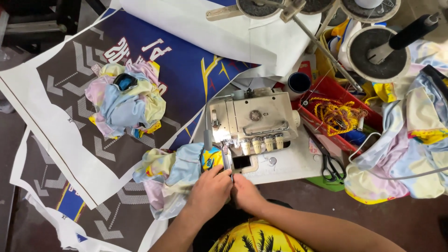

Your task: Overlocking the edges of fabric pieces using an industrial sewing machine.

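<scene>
Head view, looking down on a cream overlock sewing machine (252, 119) at mid-table. Both hands meeting right at its front edge, below the needle area. Left hand (210, 191) curled over a pastel fabric piece (175, 175), fingers bent and pressing it flat against the machine bed. Right hand (246, 192) closed loosely, fingertips pinched on the same fabric edge just beside the presser foot (226, 156). Fabric piece bunched, long axis running out left from the machine and sagging toward the near-left, its leading end pointing into the needle; rest of it trailing off the machine's left side.

Left of the machine, well apart, a crumpled pastel bundle (128, 100) sitting on large printed sheets (70, 121) in brown, white and blue. Right of the machine, black-handled scissors (329, 161) lying near its base, blades pointing up-left toward it. Behind those, a red tray (333, 88) holding tangled yellow cord (336, 114). Further right, a heap of pastel garments (406, 149) with a white cable (373, 140) looping across it. Above the machine, a thread stand (322, 42) and round spool plates (378, 53). Dark cup (298, 84) just beside the machine's upper right corner. Nothing between hands and needle except the fabric itself.
</scene>
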